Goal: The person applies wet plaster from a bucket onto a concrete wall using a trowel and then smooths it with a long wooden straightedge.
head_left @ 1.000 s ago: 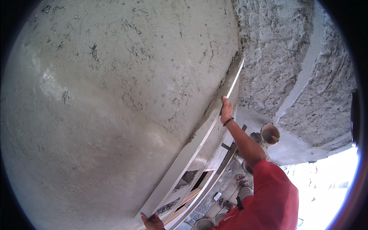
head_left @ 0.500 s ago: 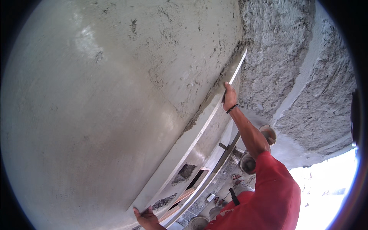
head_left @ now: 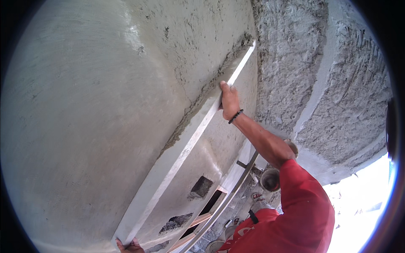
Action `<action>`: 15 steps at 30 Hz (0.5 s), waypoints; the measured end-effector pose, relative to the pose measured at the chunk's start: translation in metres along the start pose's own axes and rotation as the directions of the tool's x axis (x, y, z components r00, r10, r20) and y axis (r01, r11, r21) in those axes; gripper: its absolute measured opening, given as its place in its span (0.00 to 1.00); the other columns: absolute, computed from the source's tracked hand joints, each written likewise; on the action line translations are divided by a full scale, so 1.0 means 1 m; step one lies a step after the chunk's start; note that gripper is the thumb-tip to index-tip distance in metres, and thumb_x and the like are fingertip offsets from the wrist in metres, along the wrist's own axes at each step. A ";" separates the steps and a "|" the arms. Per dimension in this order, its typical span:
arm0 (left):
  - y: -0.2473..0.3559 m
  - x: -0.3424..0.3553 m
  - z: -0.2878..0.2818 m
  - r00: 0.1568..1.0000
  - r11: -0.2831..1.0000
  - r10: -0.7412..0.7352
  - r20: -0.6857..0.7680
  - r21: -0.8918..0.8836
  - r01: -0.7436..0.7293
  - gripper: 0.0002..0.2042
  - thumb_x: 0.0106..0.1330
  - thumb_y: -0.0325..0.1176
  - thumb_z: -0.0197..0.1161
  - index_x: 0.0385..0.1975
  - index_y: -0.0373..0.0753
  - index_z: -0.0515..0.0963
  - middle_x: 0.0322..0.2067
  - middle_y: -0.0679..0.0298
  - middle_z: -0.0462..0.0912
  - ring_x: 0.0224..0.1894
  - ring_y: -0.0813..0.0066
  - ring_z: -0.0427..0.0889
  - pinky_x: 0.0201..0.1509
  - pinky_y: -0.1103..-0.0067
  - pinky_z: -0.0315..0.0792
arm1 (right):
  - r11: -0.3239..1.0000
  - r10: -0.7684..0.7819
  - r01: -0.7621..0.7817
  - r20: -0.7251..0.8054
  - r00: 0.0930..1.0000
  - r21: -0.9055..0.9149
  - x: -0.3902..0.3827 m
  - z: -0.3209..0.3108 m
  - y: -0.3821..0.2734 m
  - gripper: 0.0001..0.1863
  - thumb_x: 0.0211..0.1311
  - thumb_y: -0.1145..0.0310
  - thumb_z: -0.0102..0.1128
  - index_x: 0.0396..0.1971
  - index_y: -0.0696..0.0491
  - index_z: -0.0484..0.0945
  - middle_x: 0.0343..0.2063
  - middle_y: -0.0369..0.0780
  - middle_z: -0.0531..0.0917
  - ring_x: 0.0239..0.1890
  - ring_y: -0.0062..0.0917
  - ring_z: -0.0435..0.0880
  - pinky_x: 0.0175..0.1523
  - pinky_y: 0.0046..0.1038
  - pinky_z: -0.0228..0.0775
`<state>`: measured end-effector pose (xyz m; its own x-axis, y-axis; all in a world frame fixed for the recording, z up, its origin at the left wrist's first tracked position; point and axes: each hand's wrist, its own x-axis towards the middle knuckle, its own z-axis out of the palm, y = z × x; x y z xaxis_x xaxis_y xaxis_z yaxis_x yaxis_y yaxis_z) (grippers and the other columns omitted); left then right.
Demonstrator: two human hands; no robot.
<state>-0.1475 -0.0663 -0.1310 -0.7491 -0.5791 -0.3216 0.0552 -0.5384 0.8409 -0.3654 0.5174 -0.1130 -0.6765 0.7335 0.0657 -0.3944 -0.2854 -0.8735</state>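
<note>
A long, pale straightedge (head_left: pixel 168 166) lies aslant against the wet, grey plastered wall (head_left: pixel 97 139). My right hand (head_left: pixel 230 101), with a dark beaded bracelet at the wrist, grips it towards its upper end. Down at the lower end, my left hand (head_left: pixel 130 247) has its fingers closed on the same bar; part of that hand is cut off by the picture's edge. A ridge of wet mortar (head_left: pixel 185 120) has gathered along the bar's upper left edge, thickest near the top tip.
A rough grey wall (head_left: pixel 291 63) with a smoother vertical strip meets the plastered one at a corner. Dark rectangular recesses (head_left: pixel 201 187) and a wooden frame (head_left: pixel 198 223) lie below the bar. Buckets (head_left: pixel 270 180) stand on the lower level, near a long rail (head_left: pixel 242 177).
Both hands have moved the straightedge up and left across the plaster, its lower end also dropping in the picture. More of the smoothed wall and the recesses now shows behind it.
</note>
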 end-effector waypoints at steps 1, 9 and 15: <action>0.008 -0.009 0.009 1.000 1.000 0.012 -0.012 -0.019 -0.012 0.15 0.61 0.43 0.62 0.40 0.39 0.78 0.37 0.60 0.83 0.36 0.65 0.82 0.33 0.74 0.76 | 0.998 -0.005 0.004 0.014 1.000 0.059 -0.009 0.007 -0.005 0.22 0.63 0.53 0.52 0.36 0.60 0.66 0.22 0.39 0.73 0.17 0.22 0.74 0.12 0.26 0.64; 0.067 -0.009 -0.015 0.993 0.996 0.088 -0.084 0.021 -0.086 0.13 0.61 0.45 0.61 0.33 0.42 0.78 0.27 0.66 0.82 0.21 0.72 0.78 0.20 0.80 0.70 | 0.996 -0.017 0.010 0.089 0.996 0.084 -0.057 0.042 -0.031 0.24 0.64 0.53 0.53 0.37 0.63 0.62 0.24 0.41 0.73 0.18 0.22 0.74 0.12 0.26 0.65; 0.109 0.017 -0.055 0.994 0.999 0.046 -0.098 0.020 -0.045 0.15 0.62 0.50 0.57 0.31 0.44 0.77 0.19 0.69 0.77 0.13 0.77 0.68 0.12 0.82 0.59 | 0.997 -0.019 0.012 0.095 0.995 0.076 -0.094 0.066 -0.047 0.23 0.64 0.53 0.53 0.38 0.62 0.63 0.25 0.42 0.75 0.20 0.24 0.78 0.13 0.27 0.71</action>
<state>-0.1181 -0.1682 -0.0684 -0.6773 -0.6608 -0.3234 0.0756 -0.4998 0.8629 -0.3242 0.4214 -0.0460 -0.7249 0.6770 0.1276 -0.4482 -0.3228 -0.8336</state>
